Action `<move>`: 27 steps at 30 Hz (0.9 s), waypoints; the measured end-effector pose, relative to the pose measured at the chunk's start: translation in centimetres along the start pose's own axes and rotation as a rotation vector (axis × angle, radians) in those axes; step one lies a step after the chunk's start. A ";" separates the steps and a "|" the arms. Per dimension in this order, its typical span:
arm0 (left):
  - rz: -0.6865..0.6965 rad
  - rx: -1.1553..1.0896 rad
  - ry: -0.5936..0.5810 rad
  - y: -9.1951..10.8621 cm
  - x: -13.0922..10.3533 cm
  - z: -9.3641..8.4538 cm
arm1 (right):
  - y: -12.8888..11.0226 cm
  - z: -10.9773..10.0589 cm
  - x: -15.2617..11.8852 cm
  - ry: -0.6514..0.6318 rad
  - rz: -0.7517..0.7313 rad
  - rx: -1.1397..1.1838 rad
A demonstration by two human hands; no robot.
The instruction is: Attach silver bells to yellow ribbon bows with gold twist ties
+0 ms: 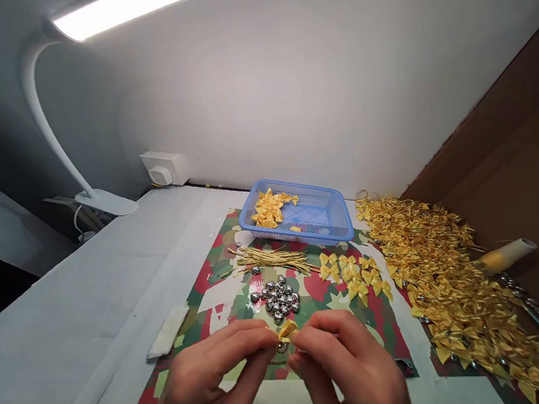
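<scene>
We see two bare hands meeting low at the centre of the view. The left hand (209, 381) and the right hand (352, 370) are drawn together, fingertips pinched on one small yellow ribbon bow (286, 330) with a silver bell (281, 347) hanging just beneath it.

The grip looks fine and tight, so we judge that a slip could drop the bell, which would likely roll away across the patterned mat (210, 275). A thin tie could also work loose if the fingers twist unevenly.

Just beyond the hands lies a cluster of silver bells (279, 297), and behind it a bundle of gold cords (274, 259). To the right are a few loose bows (354, 276), then a large heap of finished bows (448, 281) running along the table's right side. A blue basket (327, 222) holding more bows sits at the back. A white desk lamp (60, 150) arches over the left. Nothing stands between the hands and the supplies.
</scene>
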State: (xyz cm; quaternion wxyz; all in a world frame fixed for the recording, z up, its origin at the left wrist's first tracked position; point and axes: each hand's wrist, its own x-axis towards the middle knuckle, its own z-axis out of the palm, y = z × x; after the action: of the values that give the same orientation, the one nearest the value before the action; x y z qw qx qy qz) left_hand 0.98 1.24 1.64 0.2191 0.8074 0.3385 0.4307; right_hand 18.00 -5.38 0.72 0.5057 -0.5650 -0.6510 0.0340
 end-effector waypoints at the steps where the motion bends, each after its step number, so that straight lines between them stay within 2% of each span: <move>1: 0.028 0.003 -0.013 0.0 -0.1 0.0 | 0.0 0.4 0.4 0.001 -0.021 -0.010; 6: 0.082 0.022 -0.052 -0.2 -0.2 -0.2 | 0.2 2.1 0.8 -0.001 -0.135 -0.082; 9: -0.012 -0.055 -0.043 0.0 0.2 -0.3 | 0.8 2.3 0.9 -0.012 -0.216 -0.094; 11: -0.110 -0.090 -0.087 0.1 0.4 -0.3 | 1.1 2.3 1.3 -0.029 -0.290 -0.067; 14: -0.220 -0.108 -0.164 0.0 0.4 -0.4 | 0.9 2.1 1.9 0.073 -0.320 0.072; 16: -0.260 -0.104 -0.190 -0.1 0.3 -0.4 | 0.7 1.9 2.1 0.173 -0.248 0.206; 17: -0.274 -0.105 -0.193 -0.2 0.2 -0.3 | 0.5 1.7 2.1 0.177 -0.193 0.283; 19: -0.297 -0.119 -0.208 -0.2 0.2 -0.3 | 0.3 1.3 1.9 0.078 0.011 0.492; 21: -0.309 -0.136 -0.223 -0.1 0.2 -0.4 | 0.0 1.0 1.6 -0.047 0.307 0.765; 23: -0.301 -0.138 -0.258 -0.1 0.2 -0.4 | -0.5 0.8 1.5 -0.073 0.518 0.962; 27: -0.283 -0.065 -0.261 -0.2 0.1 -0.3 | -2.3 0.2 2.1 0.105 0.528 1.033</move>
State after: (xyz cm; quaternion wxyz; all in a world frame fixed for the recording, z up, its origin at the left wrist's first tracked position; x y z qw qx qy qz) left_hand 0.66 1.46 1.66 0.3457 0.7931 0.4033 0.2980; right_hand 16.60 -4.53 3.32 0.7216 -0.3893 -0.3613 0.4440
